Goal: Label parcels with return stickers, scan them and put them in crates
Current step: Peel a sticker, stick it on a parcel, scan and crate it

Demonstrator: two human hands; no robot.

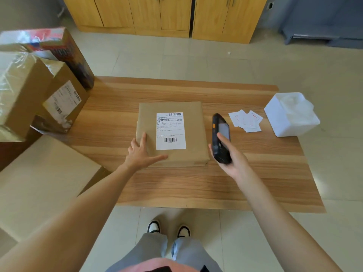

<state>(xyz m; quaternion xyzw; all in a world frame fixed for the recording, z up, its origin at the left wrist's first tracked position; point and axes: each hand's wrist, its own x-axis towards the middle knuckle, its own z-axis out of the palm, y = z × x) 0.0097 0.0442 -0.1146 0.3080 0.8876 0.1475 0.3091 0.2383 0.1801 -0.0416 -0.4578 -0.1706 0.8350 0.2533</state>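
The parcel (171,132) lies mid-desk (196,183) under the flat, open left hand (140,153), shipping label on but no return sticker visible, while the right hand's (233,158) grip closes around the scanner (221,138), so scanning and crating seemingly remain

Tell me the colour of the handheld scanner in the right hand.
Black, with a small orange side button and a grey screen; the handheld scanner shows best in the head view.

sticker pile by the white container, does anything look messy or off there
Somewhat: the return stickers lie fanned and overlapping at odd angles on the table, beside the white container, not in a neat stack. The parcel lies flat and its shipping label looks smooth.
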